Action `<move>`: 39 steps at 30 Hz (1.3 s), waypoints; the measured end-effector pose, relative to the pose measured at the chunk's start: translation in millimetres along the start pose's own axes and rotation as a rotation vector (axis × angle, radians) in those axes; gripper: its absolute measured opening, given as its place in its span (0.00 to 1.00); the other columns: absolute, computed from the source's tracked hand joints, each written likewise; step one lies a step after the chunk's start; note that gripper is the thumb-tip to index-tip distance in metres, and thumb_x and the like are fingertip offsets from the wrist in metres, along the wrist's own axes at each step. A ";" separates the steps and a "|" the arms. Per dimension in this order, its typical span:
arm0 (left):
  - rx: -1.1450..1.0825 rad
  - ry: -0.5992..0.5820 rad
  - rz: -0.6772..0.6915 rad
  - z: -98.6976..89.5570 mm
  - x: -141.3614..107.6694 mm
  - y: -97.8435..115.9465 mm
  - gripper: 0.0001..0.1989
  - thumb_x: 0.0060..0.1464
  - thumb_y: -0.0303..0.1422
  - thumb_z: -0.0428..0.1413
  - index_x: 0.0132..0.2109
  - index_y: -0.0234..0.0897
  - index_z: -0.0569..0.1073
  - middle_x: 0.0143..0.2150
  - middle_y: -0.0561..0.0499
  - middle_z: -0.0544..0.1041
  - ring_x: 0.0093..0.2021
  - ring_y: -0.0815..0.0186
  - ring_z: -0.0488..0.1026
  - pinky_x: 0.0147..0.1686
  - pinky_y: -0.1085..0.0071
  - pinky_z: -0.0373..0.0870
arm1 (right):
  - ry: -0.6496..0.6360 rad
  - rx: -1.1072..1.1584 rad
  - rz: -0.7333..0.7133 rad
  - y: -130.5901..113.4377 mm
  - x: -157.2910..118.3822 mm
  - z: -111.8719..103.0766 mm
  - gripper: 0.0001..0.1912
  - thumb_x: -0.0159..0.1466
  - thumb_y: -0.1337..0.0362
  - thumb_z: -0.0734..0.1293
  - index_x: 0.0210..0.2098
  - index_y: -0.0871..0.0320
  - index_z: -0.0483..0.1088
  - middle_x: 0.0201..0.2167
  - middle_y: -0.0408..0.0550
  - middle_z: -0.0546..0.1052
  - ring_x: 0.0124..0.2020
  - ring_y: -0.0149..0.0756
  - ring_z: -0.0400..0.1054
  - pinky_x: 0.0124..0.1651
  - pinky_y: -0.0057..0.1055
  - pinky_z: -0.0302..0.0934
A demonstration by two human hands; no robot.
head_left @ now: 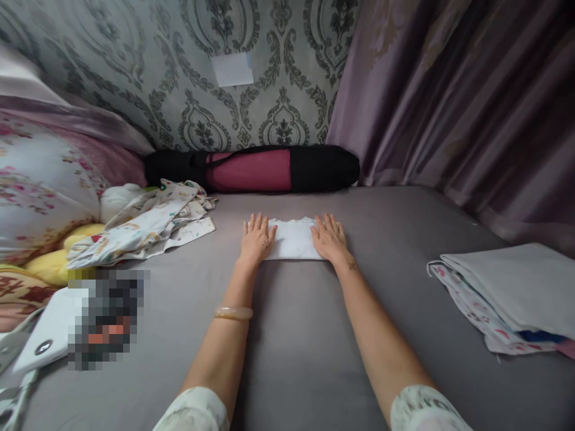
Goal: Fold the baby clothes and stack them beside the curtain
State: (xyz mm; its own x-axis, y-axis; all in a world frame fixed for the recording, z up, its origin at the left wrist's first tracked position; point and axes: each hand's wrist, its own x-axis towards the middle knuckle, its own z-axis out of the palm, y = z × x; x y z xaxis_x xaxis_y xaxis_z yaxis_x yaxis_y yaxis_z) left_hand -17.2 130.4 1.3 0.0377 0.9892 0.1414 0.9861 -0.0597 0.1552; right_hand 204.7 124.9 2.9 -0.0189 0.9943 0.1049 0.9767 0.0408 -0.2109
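Observation:
A white folded cloth (294,240) lies flat on the grey sheet (296,335) in the middle of the view. Its far edge looks ruffled, while the near edge is straight. My left hand (258,238) presses flat on the cloth's left end, fingers stretched forward and slightly apart. On the right end rests my right hand (330,238), palm down with its fingers spread. Both hands cover the ends of the cloth, so its corners are partly hidden.
A black and red long bag (249,170) lies along the wall. Crumpled printed cloth (148,227) sits at left, near a flowered pillow (40,185) and a white device (51,329). Folded fabrics (516,290) are stacked at right, below purple curtains (431,90).

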 end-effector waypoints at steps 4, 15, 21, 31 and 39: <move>-0.017 -0.137 0.012 8.6 -1.1 4.7 0.33 0.66 0.47 0.32 0.69 0.32 0.53 0.72 0.41 0.50 0.72 0.54 0.42 0.68 0.54 0.43 | -0.055 -0.010 -0.005 -0.3 0.7 10.3 0.30 0.72 0.54 0.46 0.68 0.61 0.53 0.70 0.56 0.52 0.70 0.47 0.40 0.69 0.44 0.36; -0.005 -0.046 0.092 -1.2 -4.6 23.2 0.31 0.67 0.44 0.33 0.68 0.32 0.56 0.71 0.41 0.54 0.71 0.53 0.45 0.68 0.50 0.41 | 0.023 0.024 -0.046 -17.8 -4.3 0.7 0.28 0.72 0.56 0.47 0.68 0.57 0.54 0.70 0.54 0.52 0.71 0.46 0.40 0.69 0.47 0.35; -0.070 -0.121 0.172 8.9 -10.4 45.5 0.28 0.67 0.43 0.34 0.69 0.39 0.56 0.71 0.45 0.53 0.71 0.55 0.46 0.67 0.51 0.45 | -0.010 0.038 -0.153 -37.7 -9.9 12.2 0.27 0.71 0.59 0.49 0.67 0.54 0.56 0.70 0.49 0.53 0.70 0.44 0.43 0.68 0.46 0.37; -0.481 -0.042 0.141 -1.3 9.2 23.5 0.25 0.66 0.37 0.40 0.64 0.31 0.63 0.66 0.38 0.63 0.68 0.58 0.56 0.66 0.59 0.52 | -0.098 0.047 -0.104 -46.2 -4.3 2.6 0.28 0.72 0.58 0.47 0.68 0.58 0.54 0.70 0.52 0.53 0.70 0.47 0.42 0.68 0.50 0.37; -0.735 0.070 -0.112 -23.9 8.5 -23.9 0.23 0.63 0.35 0.45 0.61 0.29 0.67 0.62 0.37 0.69 0.63 0.56 0.65 0.62 0.62 0.60 | -0.050 0.039 -0.197 -87.1 0.3 15.9 0.31 0.71 0.58 0.50 0.67 0.73 0.53 0.69 0.60 0.54 0.70 0.45 0.42 0.69 0.41 0.34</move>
State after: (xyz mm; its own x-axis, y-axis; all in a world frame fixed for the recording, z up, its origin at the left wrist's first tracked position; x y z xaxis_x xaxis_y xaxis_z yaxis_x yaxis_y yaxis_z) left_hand -44.3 137.0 22.2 -0.0912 0.9853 0.1444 0.6201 -0.0573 0.7824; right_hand 116.3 123.2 5.8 -0.2202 0.9704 0.0993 0.9441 0.2376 -0.2285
